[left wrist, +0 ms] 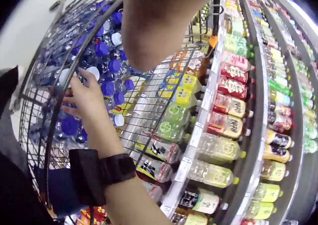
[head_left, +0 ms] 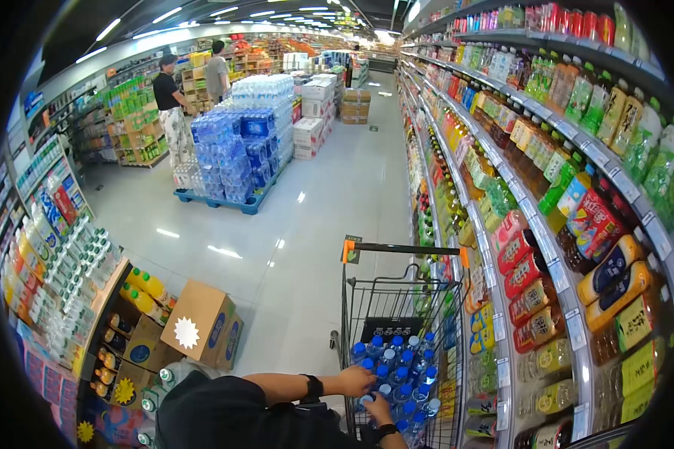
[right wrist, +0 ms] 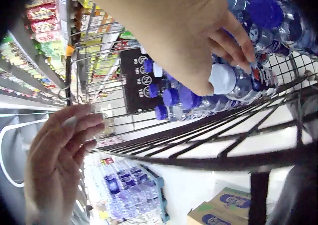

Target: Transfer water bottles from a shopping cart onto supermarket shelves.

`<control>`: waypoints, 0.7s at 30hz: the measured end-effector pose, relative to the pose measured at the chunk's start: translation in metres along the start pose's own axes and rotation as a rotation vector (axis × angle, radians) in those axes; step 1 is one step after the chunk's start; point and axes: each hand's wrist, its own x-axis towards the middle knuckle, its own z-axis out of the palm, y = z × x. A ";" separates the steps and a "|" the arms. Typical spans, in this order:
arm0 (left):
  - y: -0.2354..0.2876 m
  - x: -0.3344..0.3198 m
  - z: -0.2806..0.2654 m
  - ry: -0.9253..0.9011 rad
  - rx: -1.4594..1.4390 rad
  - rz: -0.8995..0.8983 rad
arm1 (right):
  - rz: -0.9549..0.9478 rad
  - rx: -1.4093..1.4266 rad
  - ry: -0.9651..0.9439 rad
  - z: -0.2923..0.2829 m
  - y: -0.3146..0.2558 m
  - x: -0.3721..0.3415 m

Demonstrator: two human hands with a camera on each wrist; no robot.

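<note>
My right hand (head_left: 380, 410) reaches into a wire shopping cart (head_left: 344, 329) packed with water bottles (head_left: 402, 374), most of them blue-capped. In the right wrist view its fingers and thumb grip a clear water bottle with a white cap (right wrist: 222, 79) near the cart's side wires. The left hand (right wrist: 57, 158) hovers by the cart, fingers loosely bent and holding nothing; in the head view it overlaps the bottles beside the right hand. The left wrist view shows the right hand (left wrist: 92, 98) beside a white cap (left wrist: 64, 78), and the left hand (left wrist: 154, 29) large at the top.
Shelves of drinks (head_left: 532, 254) run along the right, close to the cart. On the left stand a cardboard box (head_left: 201, 314) and a display of bottles (head_left: 82, 254). Ahead is a blue pallet (head_left: 254, 202) stacked with water packs. Two people (head_left: 171, 97) stand beyond it.
</note>
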 end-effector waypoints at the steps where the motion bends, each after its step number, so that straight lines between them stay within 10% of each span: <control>1: -0.005 0.014 0.006 -0.086 0.057 -0.037 | -0.003 0.024 -0.061 0.001 0.001 0.012; 7: -0.024 0.058 0.060 -0.748 -0.049 -0.221 | -0.334 -0.371 0.016 0.007 0.015 0.025; 13: -0.042 0.054 0.104 -0.737 -0.280 0.142 | -0.246 -0.363 0.126 0.014 0.017 0.006; 17: -0.032 0.069 0.057 -0.898 -0.161 0.078 | -0.134 -0.365 0.243 -0.032 -0.021 -0.049; 21: -0.045 0.077 0.044 -0.691 -0.130 0.490 | -0.349 -0.167 0.564 -0.084 -0.066 -0.107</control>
